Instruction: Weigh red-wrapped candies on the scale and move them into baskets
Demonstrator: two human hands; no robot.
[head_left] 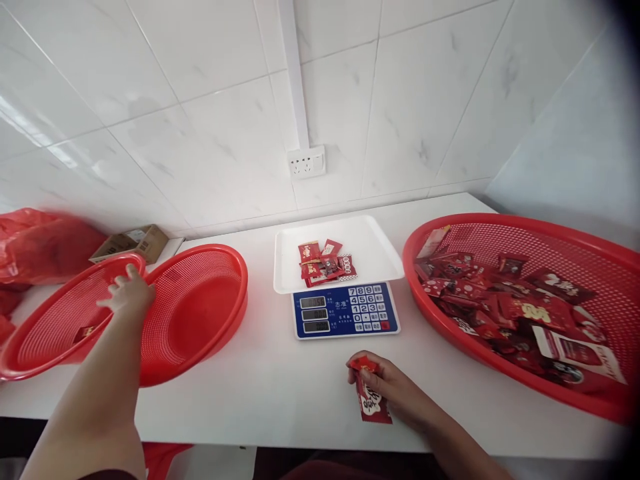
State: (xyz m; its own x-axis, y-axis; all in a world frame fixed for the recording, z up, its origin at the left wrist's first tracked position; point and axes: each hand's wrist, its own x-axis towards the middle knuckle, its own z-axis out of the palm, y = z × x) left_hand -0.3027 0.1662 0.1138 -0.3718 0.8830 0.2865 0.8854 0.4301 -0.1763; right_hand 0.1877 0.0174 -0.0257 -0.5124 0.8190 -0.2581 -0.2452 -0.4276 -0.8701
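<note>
White tiling (200, 167) was noted behind the table (270, 400). A red packet (374, 405) was held by the right hand (393, 383) before the scale (345, 313); the left hand (131, 293) was spread wide near the leftmost basket (43, 333). More packets (320, 263) were found on the tray (375, 250) and inside the large basket (480, 243).

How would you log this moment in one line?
left hand: open, near red basket | right hand: holding red packet | scale tray: small packets

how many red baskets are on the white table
3: the leftmost basket, by the left hand; the middle basket, left of the scale; the large right basket, holding red packets. Any nested underneath would be hidden.
</note>
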